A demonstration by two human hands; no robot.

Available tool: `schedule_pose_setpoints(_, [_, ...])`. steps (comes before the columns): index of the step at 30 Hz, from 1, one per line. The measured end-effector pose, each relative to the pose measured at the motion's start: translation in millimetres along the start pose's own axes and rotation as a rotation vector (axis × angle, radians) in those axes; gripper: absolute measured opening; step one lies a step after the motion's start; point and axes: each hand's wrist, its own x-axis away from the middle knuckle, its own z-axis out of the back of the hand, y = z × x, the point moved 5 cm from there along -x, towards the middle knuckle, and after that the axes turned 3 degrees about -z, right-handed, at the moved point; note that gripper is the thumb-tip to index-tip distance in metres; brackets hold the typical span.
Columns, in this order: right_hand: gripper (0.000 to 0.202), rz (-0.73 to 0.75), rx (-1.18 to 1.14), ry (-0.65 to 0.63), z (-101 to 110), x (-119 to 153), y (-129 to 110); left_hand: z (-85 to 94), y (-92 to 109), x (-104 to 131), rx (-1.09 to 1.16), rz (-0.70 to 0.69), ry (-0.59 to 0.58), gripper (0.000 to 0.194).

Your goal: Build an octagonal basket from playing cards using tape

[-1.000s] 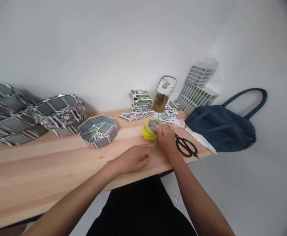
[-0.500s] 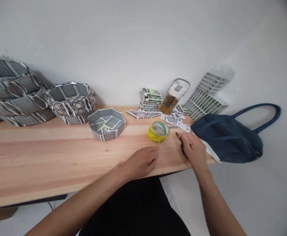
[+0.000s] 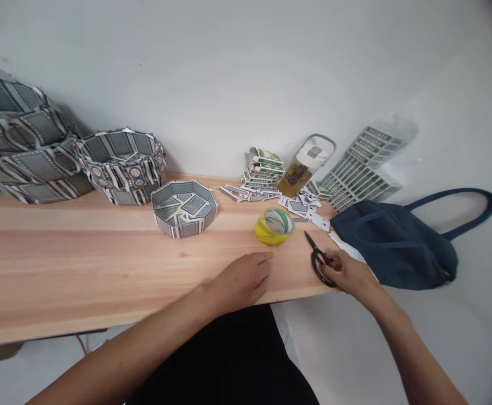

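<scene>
My right hand (image 3: 348,271) has its thumb and fingers closed on the right handle loop of a pair of black scissors (image 3: 319,257). The scissors lie on the wooden table near its front edge, blades together and pointing away from me. Resting on the tabletop, my left hand (image 3: 246,281) is empty, with its index finger stretched out and the other fingers loosely bent. Just beyond it stands a roll of yellow tape (image 3: 268,232). Loose playing cards (image 3: 295,206) lie behind the tape and the scissors.
A ten-sided card tray (image 3: 183,229) holds loose cards. Woven card baskets (image 3: 123,174) stand at the left. Along the wall are small card boxes (image 3: 262,169), a drink bottle (image 3: 298,174) and wrapped stacks of card packs (image 3: 359,174). A blue bag (image 3: 397,247) sits at the right end.
My right hand has shifted right and toward me, from over the scissors to their handle loop, leaving the blades uncovered. My left hand stays on the table. The view has shifted slightly.
</scene>
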Motion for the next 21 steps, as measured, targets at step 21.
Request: schedule_pose_setpoints(21, [0.042, 0.016, -1.308, -0.822, -51, 101, -17, 5.9, 8, -3, -0.014, 0.01, 0.012, 0.008])
